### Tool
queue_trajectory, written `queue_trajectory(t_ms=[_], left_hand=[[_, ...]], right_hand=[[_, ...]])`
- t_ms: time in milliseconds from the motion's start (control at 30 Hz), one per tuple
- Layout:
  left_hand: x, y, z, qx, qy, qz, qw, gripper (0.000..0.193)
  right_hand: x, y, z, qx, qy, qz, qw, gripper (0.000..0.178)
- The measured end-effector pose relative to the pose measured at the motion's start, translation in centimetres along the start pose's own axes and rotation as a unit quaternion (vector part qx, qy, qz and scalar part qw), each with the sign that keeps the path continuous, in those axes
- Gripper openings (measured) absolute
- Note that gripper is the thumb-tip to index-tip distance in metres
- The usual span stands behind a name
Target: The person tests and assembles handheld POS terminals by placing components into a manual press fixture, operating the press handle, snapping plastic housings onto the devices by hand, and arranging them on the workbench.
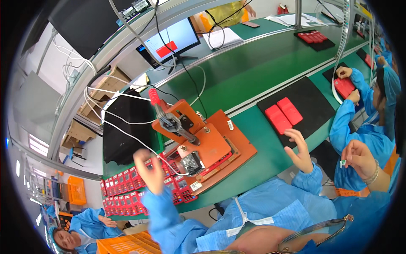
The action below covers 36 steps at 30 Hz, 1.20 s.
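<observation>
My left hand is raised over rows of red handheld devices, beside an orange clamp fixture. Motion blurs it, but its fingers look apart and nothing shows in them. The fixture has a metal toggle clamp with a red handle. A black-and-silver module sits at its front left, with a white cable running to it. My right hand is open, fingers spread, with nothing in it. It hovers just short of two red device shells lying on a black mat.
Black stacked material stands left of the fixture; a monitor is behind. At right, another person's hand pinches a small green-and-white piece. Farther right, a co-worker handles a red device. Cables hang over the green bench.
</observation>
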<state>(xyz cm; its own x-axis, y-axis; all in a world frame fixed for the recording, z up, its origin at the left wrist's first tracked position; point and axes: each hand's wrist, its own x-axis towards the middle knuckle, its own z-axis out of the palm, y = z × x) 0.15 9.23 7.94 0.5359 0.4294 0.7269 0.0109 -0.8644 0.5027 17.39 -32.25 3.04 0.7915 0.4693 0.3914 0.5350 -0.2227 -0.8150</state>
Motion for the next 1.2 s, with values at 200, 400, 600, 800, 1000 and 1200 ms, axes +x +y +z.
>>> queue_trajectory(t_ms=[200, 400, 600, 800, 1000, 1200], left_hand=[[-16.9, 2.1, -1.4, 0.179, -0.357, -0.070, 0.914, 0.104], [-15.4, -1.3, -2.1, 0.264, -0.389, 0.039, 0.881, 0.077], [-13.0, -0.8, -4.5, 0.076, -0.198, -0.201, 0.956, 0.034], [-19.3, 7.2, -4.4, -0.356, -0.042, -0.358, 0.862, 0.015], [-16.9, 10.9, 3.2, -0.303, -0.067, -0.255, 0.916, 0.027], [-8.3, 1.9, 4.4, -0.026, -0.233, -0.043, 0.971, 0.063]], right_hand=[[0.7, 1.0, 5.8, 0.176, -0.074, 0.041, 0.981, 0.035], [2.6, -5.4, 9.5, 0.083, -0.219, -0.180, 0.956, 0.031], [-4.0, -1.9, 10.8, 0.214, -0.208, -0.076, 0.951, 0.028], [-6.4, -7.2, 15.7, 0.345, -0.377, -0.099, 0.854, 0.081], [-7.5, -6.8, 17.4, 0.613, -0.204, 0.138, 0.751, 0.073], [-2.5, -0.6, 10.4, 0.357, -0.137, 0.049, 0.923, 0.071]])
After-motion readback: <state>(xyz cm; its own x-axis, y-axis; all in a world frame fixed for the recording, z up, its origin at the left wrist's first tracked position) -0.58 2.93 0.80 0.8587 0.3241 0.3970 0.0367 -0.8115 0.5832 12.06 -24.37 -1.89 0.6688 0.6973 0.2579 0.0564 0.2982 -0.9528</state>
